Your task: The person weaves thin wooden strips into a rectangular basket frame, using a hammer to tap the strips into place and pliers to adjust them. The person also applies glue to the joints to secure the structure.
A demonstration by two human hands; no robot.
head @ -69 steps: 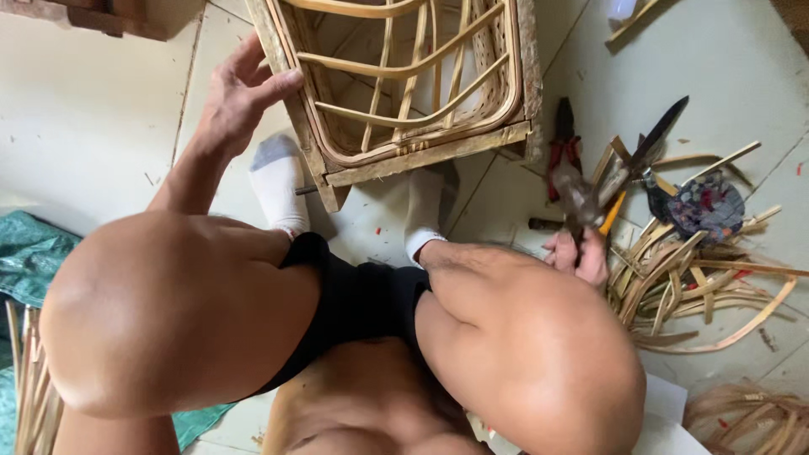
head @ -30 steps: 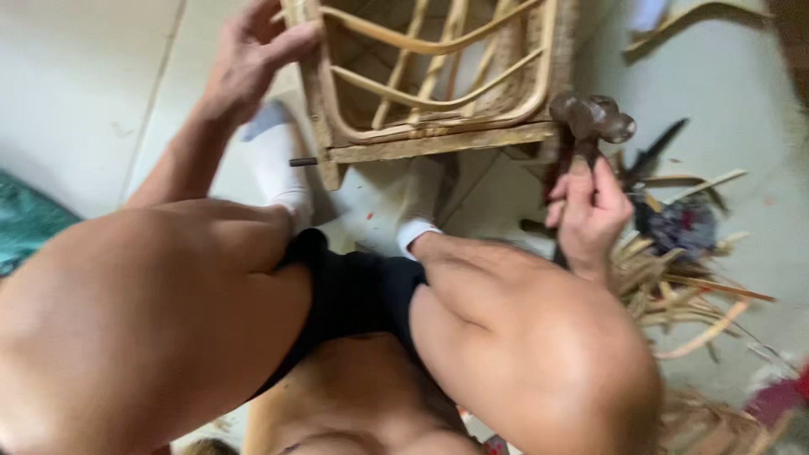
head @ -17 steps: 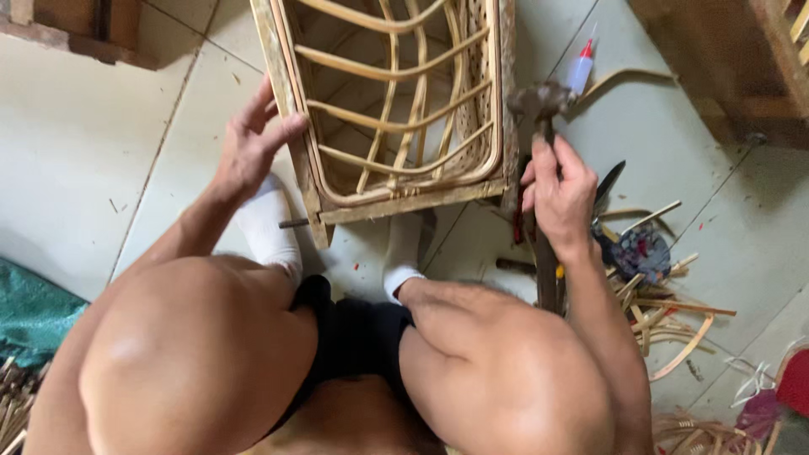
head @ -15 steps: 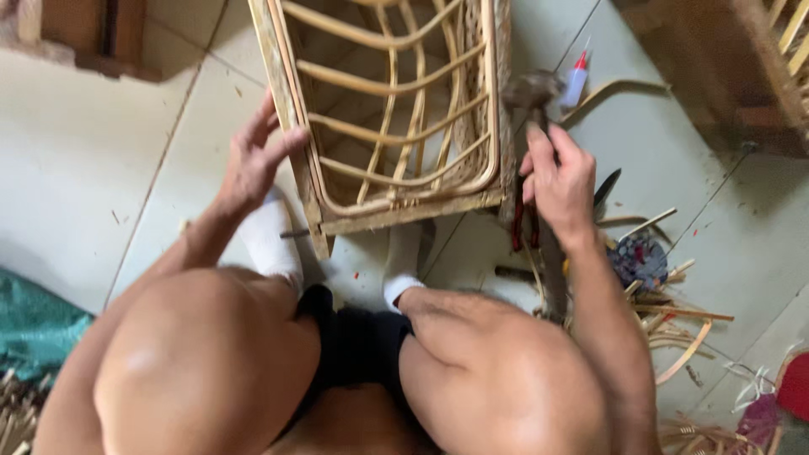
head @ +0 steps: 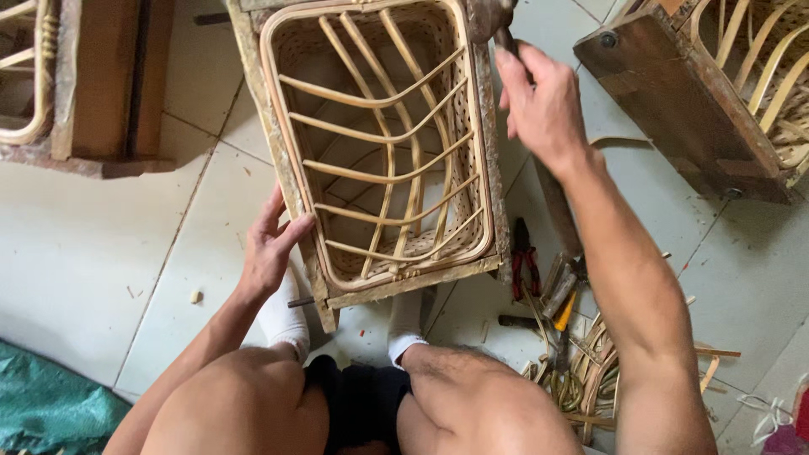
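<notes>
Rattan frame (head: pixel 383 143) stands on the tiled floor (head: pixel 101 244) between our feet, braced so it cannot shift. Our left hand (head: pixel 271 248) lies open against its left rail, steadying it. Our right hand (head: pixel 543 105) is clamped on a hammer (head: pixel 493 18) raised over the top right corner. Pliers (head: pixel 524 268) and rattan strips (head: pixel 590 371) lie near our right knee.

Floor under me: pale square tiles (head: pixel 101 244) with grey grout lines, scattered with small wood chips. Wooden furniture piece (head: pixel 93 84) well left of my left hand. Dark wooden frame with rattan slats (head: pixel 699 93) just right of my right hand. Green tarp (head: pixel 50 413) at lower left. Even, soft light.
</notes>
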